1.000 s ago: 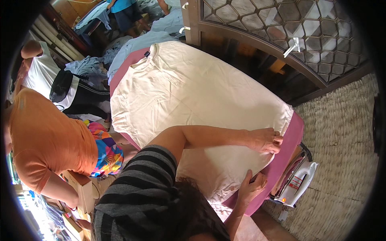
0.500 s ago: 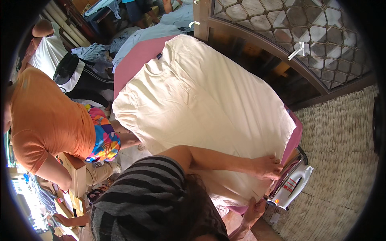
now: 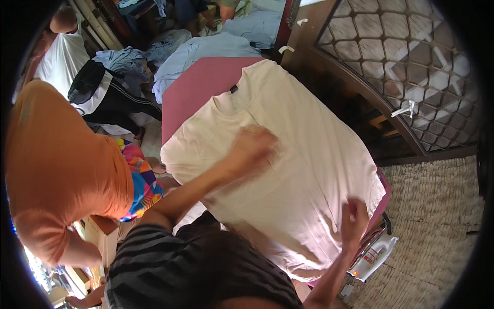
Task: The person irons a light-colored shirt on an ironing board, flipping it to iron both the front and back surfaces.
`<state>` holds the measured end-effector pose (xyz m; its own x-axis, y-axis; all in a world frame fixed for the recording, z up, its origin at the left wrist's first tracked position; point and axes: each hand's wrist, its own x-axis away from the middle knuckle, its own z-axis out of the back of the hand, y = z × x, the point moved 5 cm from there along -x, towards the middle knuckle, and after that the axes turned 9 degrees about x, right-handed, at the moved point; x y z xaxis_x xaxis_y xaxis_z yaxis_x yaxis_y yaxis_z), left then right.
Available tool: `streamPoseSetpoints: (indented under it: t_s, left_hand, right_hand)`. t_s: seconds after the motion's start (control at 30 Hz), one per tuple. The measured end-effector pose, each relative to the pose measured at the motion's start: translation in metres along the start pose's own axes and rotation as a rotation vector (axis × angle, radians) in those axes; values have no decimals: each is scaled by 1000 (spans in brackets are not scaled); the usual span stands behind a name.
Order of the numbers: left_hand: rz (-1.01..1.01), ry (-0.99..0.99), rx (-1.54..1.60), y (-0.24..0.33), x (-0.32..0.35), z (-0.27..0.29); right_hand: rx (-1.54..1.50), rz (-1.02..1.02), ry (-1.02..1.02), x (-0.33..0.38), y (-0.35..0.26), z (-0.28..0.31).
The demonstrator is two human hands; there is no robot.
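A cream T-shirt (image 3: 309,149) lies spread over a pink-covered ironing board (image 3: 198,85), its neckline toward the far end and its hem near the right end. My left hand (image 3: 254,147) is over the upper middle of the shirt, smeared by motion, so its fingers are unclear. Close to the hem, my right hand (image 3: 356,216) has its fingers loosely bent and apart, with nothing visible in them. A white iron (image 3: 374,256) with a small orange light stands beyond the board's right end.
Pale blue garments (image 3: 206,51) are heaped past the far end. A brown metal gate (image 3: 355,87) with lattice runs along the far right side. At left, a person in an orange shirt (image 3: 67,170) stands by a cardboard box (image 3: 100,239); another in white (image 3: 59,62) is behind.
My left hand has left the hem and swept left and away over the shirt. My right hand has moved up from the near corner along the hem. The shirt's upper part looks flatter.
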<state>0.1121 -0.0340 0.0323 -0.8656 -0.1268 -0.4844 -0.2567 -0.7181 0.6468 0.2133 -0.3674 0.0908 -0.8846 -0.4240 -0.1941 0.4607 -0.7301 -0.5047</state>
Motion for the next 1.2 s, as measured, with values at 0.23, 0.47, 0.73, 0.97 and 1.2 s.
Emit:
streamPoseSetpoints:
  t_s: [0.23, 0.47, 0.73, 0.97, 1.2]
  left_hand:
    - [476, 393, -500, -87, 83, 122]
    - [603, 512, -22, -96, 96, 150]
    - [681, 356, 118, -128, 83, 166]
    - [702, 485, 419, -151, 54, 158]
    - [730, 491, 427, -158, 65, 168]
  right_hand:
    - [-135, 511, -221, -190, -196, -176]
    - [171, 662, -298, -267, -276, -303]
    - [27, 612, -258, -279, -289, -314]
    - [-117, 660, -175, -233, -311, -284]
    - [-161, 897, -273, -76, -313, -295]
